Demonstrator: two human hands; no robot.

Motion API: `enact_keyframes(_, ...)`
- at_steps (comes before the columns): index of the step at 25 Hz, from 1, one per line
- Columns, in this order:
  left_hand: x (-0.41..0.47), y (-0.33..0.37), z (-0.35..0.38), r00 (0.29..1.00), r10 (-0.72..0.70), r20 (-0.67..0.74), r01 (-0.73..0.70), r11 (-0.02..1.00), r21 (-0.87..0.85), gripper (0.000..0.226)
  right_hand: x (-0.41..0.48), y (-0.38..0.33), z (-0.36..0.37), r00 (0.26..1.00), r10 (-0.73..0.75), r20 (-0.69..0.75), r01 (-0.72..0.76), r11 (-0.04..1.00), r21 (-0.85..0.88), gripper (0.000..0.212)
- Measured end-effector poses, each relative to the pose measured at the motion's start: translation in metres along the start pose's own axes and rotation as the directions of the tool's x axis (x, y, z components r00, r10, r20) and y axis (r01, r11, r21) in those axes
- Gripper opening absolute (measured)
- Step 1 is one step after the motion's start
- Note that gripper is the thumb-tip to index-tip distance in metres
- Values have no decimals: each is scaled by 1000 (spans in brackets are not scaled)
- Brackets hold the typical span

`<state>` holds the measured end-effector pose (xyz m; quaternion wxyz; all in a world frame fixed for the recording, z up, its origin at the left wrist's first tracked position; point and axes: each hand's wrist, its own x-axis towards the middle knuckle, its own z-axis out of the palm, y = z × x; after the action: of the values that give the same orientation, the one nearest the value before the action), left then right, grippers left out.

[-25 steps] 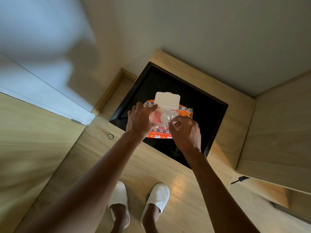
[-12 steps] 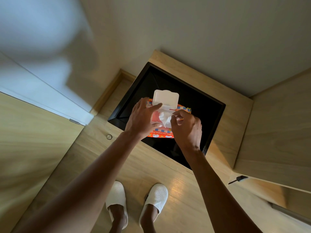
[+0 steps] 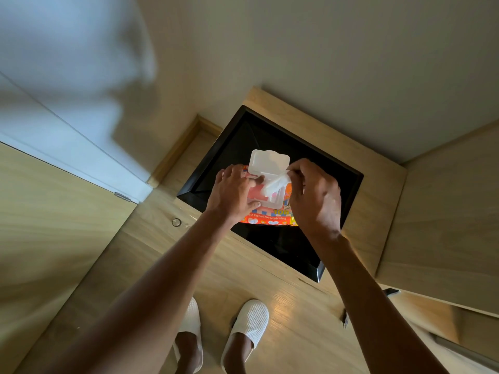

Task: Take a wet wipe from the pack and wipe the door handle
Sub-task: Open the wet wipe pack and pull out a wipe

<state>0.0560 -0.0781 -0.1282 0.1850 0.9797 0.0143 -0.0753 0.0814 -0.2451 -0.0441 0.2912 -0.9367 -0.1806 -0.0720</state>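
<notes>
**White wipe halfway out of the pack**

White, damp-looking fabric, the thin wet wipe (image 3: 276, 182) stretches in a twisted strand from the opening of the orange printed soft plastic pack (image 3: 266, 218) up to the right hand (image 3: 314, 197), whose fingertips are pinched together on its upper end. The pack lies on the glossy black square tabletop (image 3: 280, 247), its white hinged plastic lid (image 3: 268, 161) standing open. The left hand (image 3: 233, 193) rests flat on the pack, fingers spread and pressing down at the dispenser's edge, closed on nothing

The wipe looks limp, light and a little clingy; it will likely stretch and drag the next sheet along, so a firm pinch near its end, with the pack held down, suits it best. Once free it should bunch easily into the palm for rubbing. The pack itself seems soft and light enough to lift if not pinned. No door handle can be made out here
</notes>
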Motion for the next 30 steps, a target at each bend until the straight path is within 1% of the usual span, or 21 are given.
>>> enact_keyframes(4, 1, 2, -1, 1000, -15, -5, 15, 1000, 7, 65, 7, -6, -20, 997, -50, -56, 50, 999, -10, 19)
enact_keyframes(9, -2, 4, 1, 999, -38, -1, 38, 999, -17, 65, 23, -16, -48, 991, -52, -124, 58, 997, 43, 12)
enact_keyframes(12, -3, 4, 4, 998, -55, -16, 54, 997, -61, 62, 28, -25, -59, 983, -61, -172, 72, 996, 60, 10)
enact_keyframes(14, -4, 4, 5, 997, -73, -20, 71, 994, -89, 60, 32, -30, -64, 984, -51, -170, 62, 997, 56, 9)
enact_keyframes(17, -6, 5, 2, 996, -84, -38, 76, 981, -180, 65, 40, -33, -73, 980, -45, -196, 55, 998, 43, 10)
enact_keyframes(18, -7, 5, -2, 995, -90, -39, 79, 971, -228, 67, 42, -33, -75, 983, -40, -179, 49, 998, 50, 12)
enact_keyframes(20, -9, 3, -10, 996, -82, -33, 68, 949, -307, 69, 45, -33, -79, 994, -11, -105, 23, 993, 117, 14)
enact_keyframes(23, -18, 8, -40, 995, -94, 41, 103, 898, -428, 76, 48, -41, -92, 1000, -18, -7, 19, 972, 234, 15)
enact_keyframes(24, -22, 11, -55, 993, -101, 64, 119, 859, -497, 79, 50, -47, -100, 999, -20, 39, 9, 967, 254, 15)
enact_keyframes(26, -32, 20, -94, 990, -102, 94, 138, 742, -656, 82, 57, -65, -118, 991, -23, 135, -16, 961, 277, 16)
enact_keyframes(27, -37, 29, -117, 991, -96, 94, 134, 680, -720, 83, 61, -76, -130, 983, -23, 182, -33, 954, 297, 17)
enact_keyframes(28, -43, 40, -144, 993, -93, 79, 120, 641, -758, 84, 66, -89, -145, 974, -28, 223, -47, 945, 323, 18)
enact_keyframes(30, -55, 65, -194, 997, -66, 44, 76, 627, -776, 77, 74, -114, -174, 964, -43, 262, -58, 930, 364, 26)
